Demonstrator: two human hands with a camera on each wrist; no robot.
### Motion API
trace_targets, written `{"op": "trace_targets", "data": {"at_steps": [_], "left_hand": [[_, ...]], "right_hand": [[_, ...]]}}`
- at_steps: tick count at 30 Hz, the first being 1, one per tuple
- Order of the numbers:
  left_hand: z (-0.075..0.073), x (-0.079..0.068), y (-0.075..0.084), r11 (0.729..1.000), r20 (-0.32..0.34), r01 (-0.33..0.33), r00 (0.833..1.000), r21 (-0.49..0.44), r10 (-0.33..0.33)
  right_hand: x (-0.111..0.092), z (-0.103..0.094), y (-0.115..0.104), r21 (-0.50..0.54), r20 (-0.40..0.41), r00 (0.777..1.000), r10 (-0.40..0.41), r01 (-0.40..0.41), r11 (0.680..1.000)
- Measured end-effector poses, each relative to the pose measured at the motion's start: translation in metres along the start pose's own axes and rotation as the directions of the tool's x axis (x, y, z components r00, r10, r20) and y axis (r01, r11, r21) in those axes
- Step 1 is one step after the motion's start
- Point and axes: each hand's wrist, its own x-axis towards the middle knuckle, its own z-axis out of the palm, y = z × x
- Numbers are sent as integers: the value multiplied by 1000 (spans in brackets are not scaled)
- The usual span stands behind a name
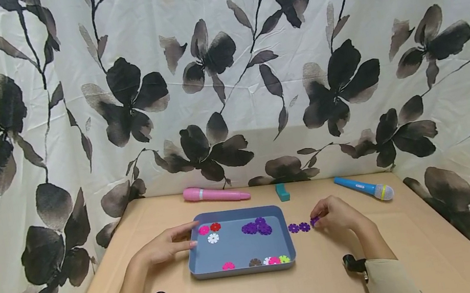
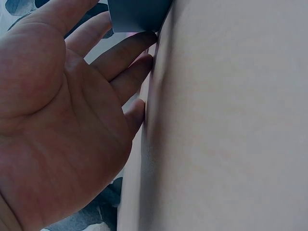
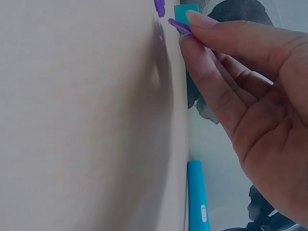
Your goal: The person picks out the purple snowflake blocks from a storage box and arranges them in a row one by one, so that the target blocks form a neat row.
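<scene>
My right hand (image 1: 336, 213) pinches a purple flower-shaped disc (image 1: 315, 220) between thumb and forefinger. In the right wrist view that disc (image 3: 180, 26) appears tilted, near edge-on. Two more purple flower discs (image 1: 299, 228) stand in a row just left of the fingertips, beside the tray. My left hand (image 1: 163, 245) touches the left side of the blue-grey tray (image 1: 243, 265) with relaxed, extended fingers. Inside the tray, a cluster of purple discs (image 1: 257, 227) lies at the right. Pink, red and white discs (image 1: 213, 238) sit at its upper left.
Along the tray's near wall are several pink, brown, white and green discs (image 1: 255, 262). Behind the tray lie a pink microphone-like stick (image 1: 216, 194) and a teal block (image 1: 282, 192). A blue toy microphone (image 1: 363, 188) rests at back right. Flowered cloth (image 1: 271, 83) hangs around the table.
</scene>
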Motion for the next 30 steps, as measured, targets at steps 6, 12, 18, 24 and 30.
{"op": "trace_targets", "data": {"at_steps": [6, 12, 18, 24, 30], "left_hand": [[0, 0, 0, 1000, 3, 7, 1000, 5, -7], [0, 0, 0, 1000, 9, -6, 1000, -15, 6], [0, 0, -2, 1000, 13, -18, 1000, -20, 18], [0, 0, -2, 1000, 10, -19, 1000, -13, 19], [1, 0, -1, 999, 7, -16, 1000, -27, 16]], "right_hand": [[-1, 2, 3, 8, 9, 999, 32, -32, 999], [0, 3, 7, 12, 32, 999, 29, -29, 1000], [0, 5, 6, 8, 31, 999, 12, -12, 1000], [-1, 6, 5, 11, 37, 999, 32, -32, 999], [-1, 6, 3, -5, 27, 998, 54, -54, 999]]}}
